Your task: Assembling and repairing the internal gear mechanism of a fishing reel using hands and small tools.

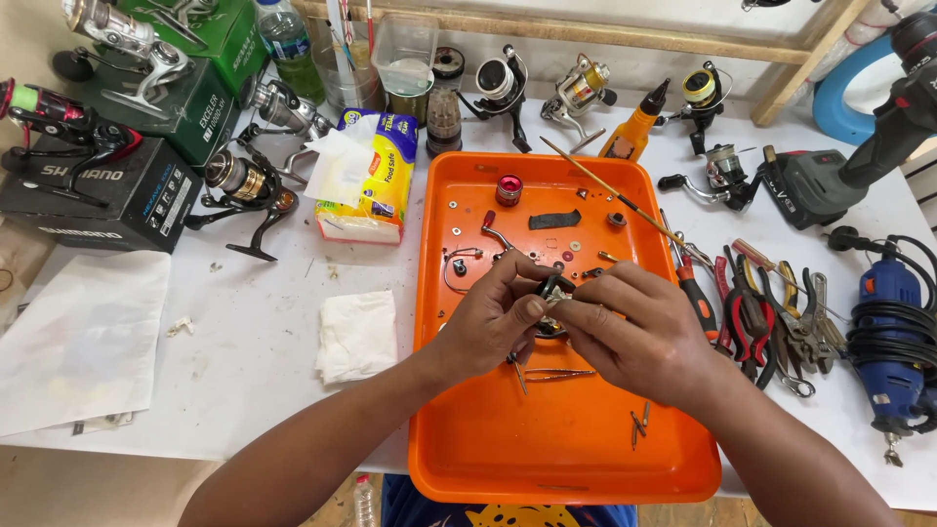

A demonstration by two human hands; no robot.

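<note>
both hands meet over the orange tray (468, 459): the left hand (488, 327) and right hand (634, 337) are pinched together on a small dark reel part (554, 290), held just above the tray. it looks light, rigid metal, probably greasy and easy to drop, best gripped by its edges. loose screws (636, 422), washers and tweezers (556, 375) lie beneath; pliers (752, 317) rest on the white desk (244, 390).

We find open passage over the near half of the orange tray (488, 459), bare but for tweezers (556, 375) and a few pins (638, 422). Its far half is strewn with small parts and a red knob (509, 189). Pliers (771, 322) crowd the right; the folded tissue (357, 336) sits left, amid open table (244, 390).
</note>
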